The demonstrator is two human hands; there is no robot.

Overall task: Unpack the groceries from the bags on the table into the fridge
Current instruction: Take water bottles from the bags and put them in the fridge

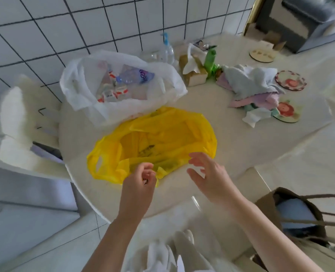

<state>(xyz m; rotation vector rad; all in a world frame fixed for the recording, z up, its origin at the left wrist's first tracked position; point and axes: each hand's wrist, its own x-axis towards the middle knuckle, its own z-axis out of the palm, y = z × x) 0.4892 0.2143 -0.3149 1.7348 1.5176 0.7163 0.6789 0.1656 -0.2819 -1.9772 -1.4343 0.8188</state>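
A yellow bag [153, 142] lies open and slack on the near part of the round table [231, 138], with a white bag [121, 85] of packaged groceries just behind it to the far left. The left hand [141, 181], fingers curled, pinches the yellow bag's near rim. The right hand [208, 173] hovers beside it, fingers spread and holding nothing
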